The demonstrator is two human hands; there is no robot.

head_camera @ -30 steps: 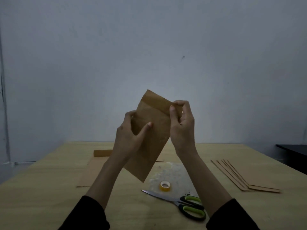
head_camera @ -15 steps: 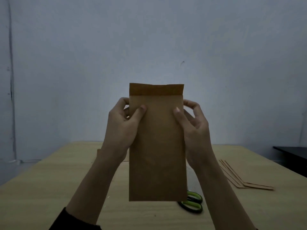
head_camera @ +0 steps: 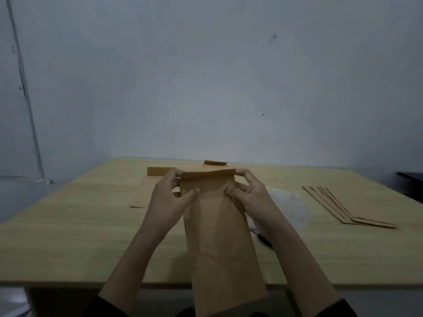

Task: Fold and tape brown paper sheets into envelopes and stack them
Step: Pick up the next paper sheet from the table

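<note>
I hold a long, narrow brown paper envelope in both hands above the pale wooden table. Its upper end tips away from me and its lower end hangs past the table's near edge towards my lap. My left hand pinches the left side near the top, thumb on the front and fingers curled behind. My right hand grips the right side in the same way, with the fingertips up at the folded-over flap.

A fanned stack of flat brown paper envelopes lies well apart on the right of the table. Between it and my right hand lies a crinkled clear plastic sheet. A flat brown paper sheet with one edge turned up lies beyond my left hand. A small folded brown paper scrap sits near the far edge. Something small and dark shows beside my right wrist; I cannot tell what it is.
</note>
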